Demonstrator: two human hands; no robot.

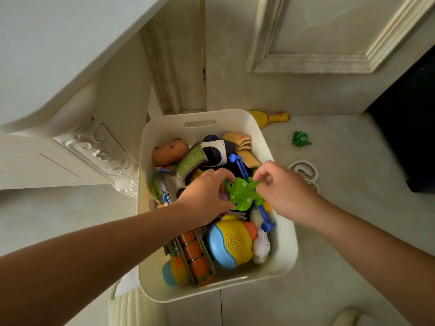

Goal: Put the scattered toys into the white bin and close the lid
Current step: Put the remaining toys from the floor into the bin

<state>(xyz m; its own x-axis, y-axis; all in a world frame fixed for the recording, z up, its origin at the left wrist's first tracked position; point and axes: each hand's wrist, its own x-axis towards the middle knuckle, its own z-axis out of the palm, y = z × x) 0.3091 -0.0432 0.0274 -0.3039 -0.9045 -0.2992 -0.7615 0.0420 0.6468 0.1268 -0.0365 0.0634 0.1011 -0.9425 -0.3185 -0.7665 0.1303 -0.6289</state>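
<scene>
1. Hands are counted as two, and both are held over the white bin (286,252), which stands on the floor with its top open.
2. One green frog (242,192) is held between them, above the toys already in the bin. Its long axis runs crosswise from hand to hand. The eyed end is turned toward the left hand (207,196), and the far end rises slightly toward the right hand (282,187).
3. The left hand's fingers are curled round the eyed end. The other end is pinched between the thumb and fingertips of the right hand.
4. Under the hands, one blue rod toy (237,161) is laid lengthwise, pointing away from the wrists. Nearer the wrists, one blue-and-yellow toy (229,243) and one white rabbit (261,247) are seen touching each other.
5. Two toys are left on the floor beyond the right hand. One yellow rubber chicken (270,117) is partly hidden behind the bin's far corner, with its head pointed outward. One small green toy (300,139) lies apart from it.
6. One white looped object (304,171) is seen just beyond the right hand's knuckles, partly covered.
</scene>
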